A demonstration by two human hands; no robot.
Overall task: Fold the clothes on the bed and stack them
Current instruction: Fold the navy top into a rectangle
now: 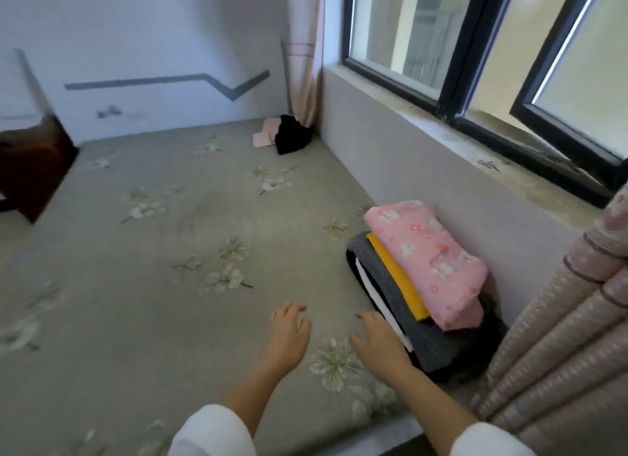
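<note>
A stack of folded clothes (pixel 424 285) sits on the bed (pixel 153 238) against the right wall. Its top piece is pink with a print (pixel 428 251); yellow (pixel 396 275), grey, white and black layers lie under it. My right hand (pixel 377 343) hovers with fingers spread just left of the stack's near corner, close to its edge. Empty and with its fingers apart, my left hand (pixel 289 333) is over the flowered sheet beside the right one. Far off in the bed's back corner lie an unfolded black garment (pixel 292 136) and a pale pink one (pixel 265 134).
A window (pixel 475 47) with a dusty sill (pixel 509 173) runs along the right wall. A pink curtain (pixel 560 347) hangs at the near right, another curtain (pixel 306 64) in the far corner. A dark wooden piece of furniture (pixel 30 166) stands at the left edge of the bed.
</note>
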